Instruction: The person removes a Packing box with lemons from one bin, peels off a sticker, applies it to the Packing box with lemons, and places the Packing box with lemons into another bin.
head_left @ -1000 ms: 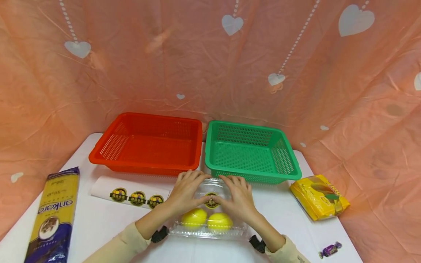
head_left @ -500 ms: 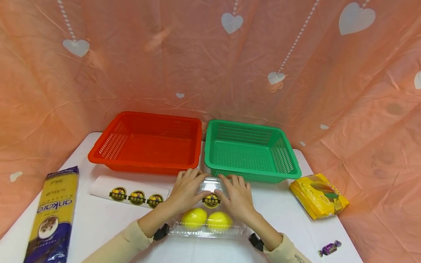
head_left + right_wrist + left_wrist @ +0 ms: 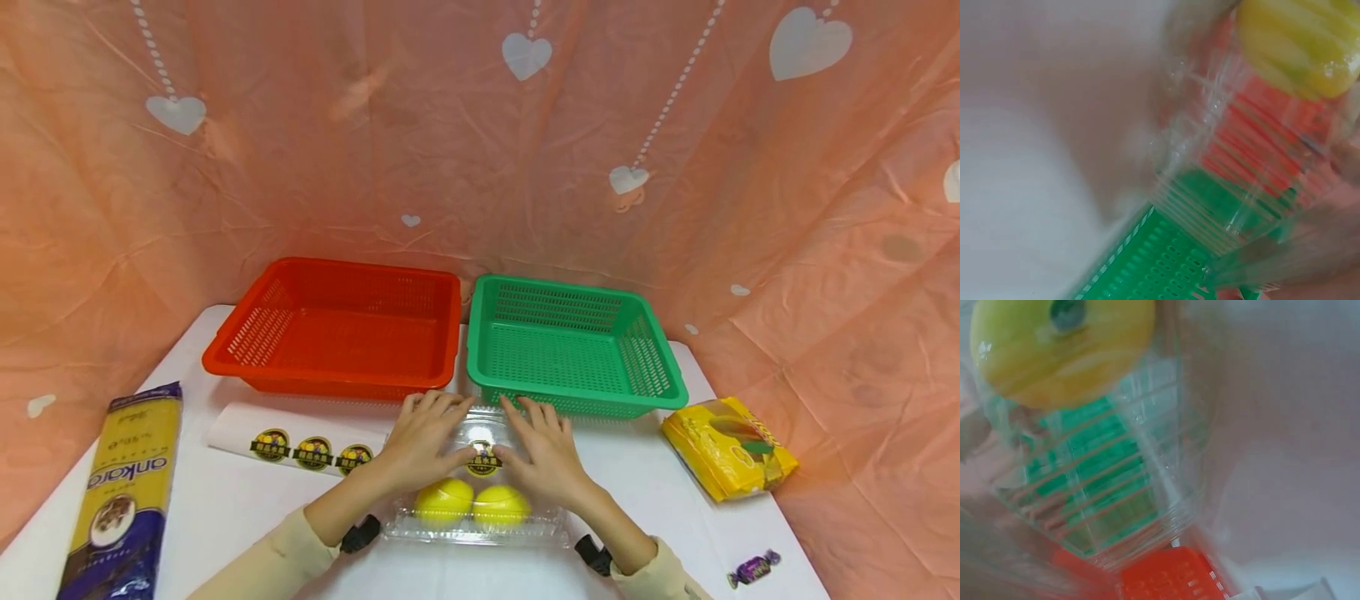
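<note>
A clear plastic clamshell box (image 3: 476, 533) lies closed in front of me, with two round yellow fruits (image 3: 444, 500) in its near half. A black and gold round sticker (image 3: 482, 460) is on its lid. My left hand (image 3: 422, 442) rests on the lid's left side, fingers spread toward the far edge, thumb by the sticker. Mirroring it on the right is my right hand (image 3: 551, 457), its thumb at the sticker's other side. Both wrist views look through the clear wall, showing a yellow fruit (image 3: 1066, 353) in the left one and a yellow fruit (image 3: 1300, 47) in the right.
A red basket (image 3: 330, 382) and a green basket (image 3: 562, 400) stand behind the box. Left of it lie a white sticker strip (image 3: 240, 425) and a pasta pack (image 3: 123, 492). On the right are a yellow snack bag (image 3: 731, 450) and a purple wrapped candy (image 3: 753, 569).
My thumbs, which met over the sticker a second ago, have drawn apart and leave more of it showing. The box has stayed in place.
</note>
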Tool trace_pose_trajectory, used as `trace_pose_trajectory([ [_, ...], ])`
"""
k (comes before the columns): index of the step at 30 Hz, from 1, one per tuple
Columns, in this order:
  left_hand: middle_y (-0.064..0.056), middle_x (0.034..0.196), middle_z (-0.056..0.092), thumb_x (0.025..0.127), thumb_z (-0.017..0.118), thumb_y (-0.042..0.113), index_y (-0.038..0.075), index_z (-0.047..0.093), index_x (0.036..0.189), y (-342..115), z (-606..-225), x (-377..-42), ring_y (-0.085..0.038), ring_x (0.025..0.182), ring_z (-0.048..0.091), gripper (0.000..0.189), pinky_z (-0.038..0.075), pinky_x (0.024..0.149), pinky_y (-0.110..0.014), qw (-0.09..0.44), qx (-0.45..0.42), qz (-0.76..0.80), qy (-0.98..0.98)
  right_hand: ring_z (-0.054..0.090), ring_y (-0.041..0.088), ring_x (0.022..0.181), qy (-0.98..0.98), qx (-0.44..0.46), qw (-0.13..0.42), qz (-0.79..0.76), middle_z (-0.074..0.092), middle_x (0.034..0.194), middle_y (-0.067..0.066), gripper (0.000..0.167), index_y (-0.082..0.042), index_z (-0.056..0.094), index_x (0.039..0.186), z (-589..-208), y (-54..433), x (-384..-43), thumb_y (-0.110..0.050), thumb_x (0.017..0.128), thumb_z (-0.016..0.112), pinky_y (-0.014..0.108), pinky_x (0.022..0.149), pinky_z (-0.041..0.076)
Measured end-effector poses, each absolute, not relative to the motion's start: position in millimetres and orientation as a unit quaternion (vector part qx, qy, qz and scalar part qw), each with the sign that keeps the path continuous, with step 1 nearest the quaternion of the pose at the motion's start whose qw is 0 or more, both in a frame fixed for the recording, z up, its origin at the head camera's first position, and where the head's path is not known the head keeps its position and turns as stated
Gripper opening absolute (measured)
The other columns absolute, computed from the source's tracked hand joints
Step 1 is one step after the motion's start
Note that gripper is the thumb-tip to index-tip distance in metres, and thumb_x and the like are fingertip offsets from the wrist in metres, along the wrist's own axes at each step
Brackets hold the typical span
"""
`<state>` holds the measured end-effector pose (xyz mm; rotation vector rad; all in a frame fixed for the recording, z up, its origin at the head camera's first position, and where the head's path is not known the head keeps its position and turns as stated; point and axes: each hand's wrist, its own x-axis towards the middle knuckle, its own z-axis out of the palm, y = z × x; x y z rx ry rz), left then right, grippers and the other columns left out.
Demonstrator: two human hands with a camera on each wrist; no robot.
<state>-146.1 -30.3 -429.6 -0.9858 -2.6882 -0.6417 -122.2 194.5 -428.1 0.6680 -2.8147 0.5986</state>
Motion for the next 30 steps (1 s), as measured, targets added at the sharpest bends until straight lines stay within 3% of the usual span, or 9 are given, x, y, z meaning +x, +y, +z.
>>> trace_pose_trajectory([
  [8,-0.012,0.133,0.059,0.088,0.075,0.022,0.004,0.058,0.137,-31.7,-428.8,-145.4,-0.033,0.126,0.049,0.055,0.034,0.106,-0.057,0.109,-0.330,-0.271,-0.898,0.042,0.040,0.125,-0.940,0.222,0.116,0.232,0.047,0.143,0.024,0.056,-0.003,0.048,0.146,-429.7,193.3,-121.2,-0.018,0.095,0.064,0.052,0.090,0.036],
  [13,-0.013,0.123,0.065,0.081,0.074,-0.002,0.001,0.069,0.118,-35.3,-433.4,-141.8,-0.035,0.120,0.054,0.038,0.037,0.105,-0.058,0.167,-0.323,-0.390,-0.846,0.045,0.036,0.123,-0.932,0.212,0.128,0.266,0.052,0.140,0.019,0.050,-0.004,0.053,0.142,-429.9,193.1,-119.9,-0.011,0.093,0.065,0.050,0.089,0.036],
  [18,-0.011,0.125,0.063,0.075,0.074,-0.012,0.002,0.070,0.114,-46.0,-437.2,-131.6,-0.031,0.120,0.053,0.042,0.045,0.100,-0.054,0.221,-0.295,-0.445,-0.816,0.050,0.034,0.120,-0.921,0.207,0.145,0.297,0.059,0.134,0.014,0.044,-0.005,0.060,0.135,-428.7,194.9,-120.0,-0.006,0.091,0.068,0.048,0.089,0.037],
  [22,-0.016,0.137,0.051,0.078,0.075,-0.006,0.003,0.060,0.131,-60.9,-439.6,-118.5,-0.034,0.128,0.045,0.056,0.043,0.101,-0.060,0.176,-0.254,-0.456,-0.835,0.060,0.032,0.112,-0.901,0.204,0.177,0.339,0.068,0.120,0.012,0.036,-0.002,0.068,0.121,-420.3,201.2,-123.2,0.003,0.086,0.071,0.050,0.092,0.043],
  [25,-0.017,0.141,0.047,0.084,0.074,0.004,0.005,0.051,0.141,-72.7,-443.0,-107.0,-0.038,0.128,0.046,0.062,0.044,0.098,-0.063,0.120,-0.208,-0.476,-0.846,0.068,0.027,0.097,-0.866,0.199,0.227,0.399,0.073,0.105,0.012,0.025,0.002,0.071,0.108,-408.3,214.1,-127.7,0.010,0.084,0.070,0.041,0.085,0.052],
  [27,-0.016,0.140,0.049,0.087,0.074,0.011,0.007,0.048,0.144,-79.1,-444.7,-100.2,-0.038,0.122,0.051,0.062,0.049,0.094,-0.058,0.080,-0.175,-0.496,-0.847,0.069,0.020,0.088,-0.836,0.188,0.271,0.439,0.074,0.097,0.014,0.020,0.005,0.072,0.102,-399.5,228.5,-131.3,0.013,0.084,0.068,0.031,0.078,0.056],
  [30,-0.015,0.137,0.051,0.090,0.074,0.019,0.009,0.047,0.145,-84.6,-445.7,-93.6,-0.031,0.112,0.058,0.062,0.055,0.085,-0.043,0.024,-0.132,-0.527,-0.839,0.066,0.009,0.082,-0.792,0.146,0.340,0.486,0.073,0.091,0.018,0.016,0.009,0.072,0.098,-388.2,258.3,-136.1,0.015,0.086,0.064,0.018,0.072,0.051],
])
